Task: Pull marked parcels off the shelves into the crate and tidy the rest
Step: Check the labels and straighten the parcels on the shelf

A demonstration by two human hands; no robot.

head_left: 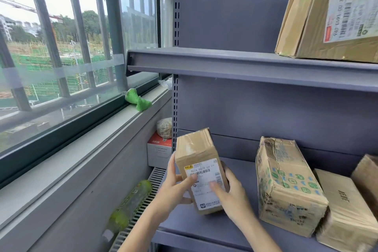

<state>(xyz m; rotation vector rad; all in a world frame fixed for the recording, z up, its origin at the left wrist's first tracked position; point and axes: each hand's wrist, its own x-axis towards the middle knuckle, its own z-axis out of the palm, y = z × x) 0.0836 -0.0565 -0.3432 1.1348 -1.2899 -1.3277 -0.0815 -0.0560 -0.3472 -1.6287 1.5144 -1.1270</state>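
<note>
Both the left hand (pixel 173 188) and right hand (pixel 231 194) are grasping a small labelled parcel (pixel 199 168) over the lower shelf (pixel 225 231), seemingly checking its label before crating or reshelving it.

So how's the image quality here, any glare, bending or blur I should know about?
Head view: daylight floods in through the window, sky blown out white; wide-angle bending curves the shelf edge; the label on the small parcel, gripped by the left hand and right hand, is too soft to read fully.
</note>
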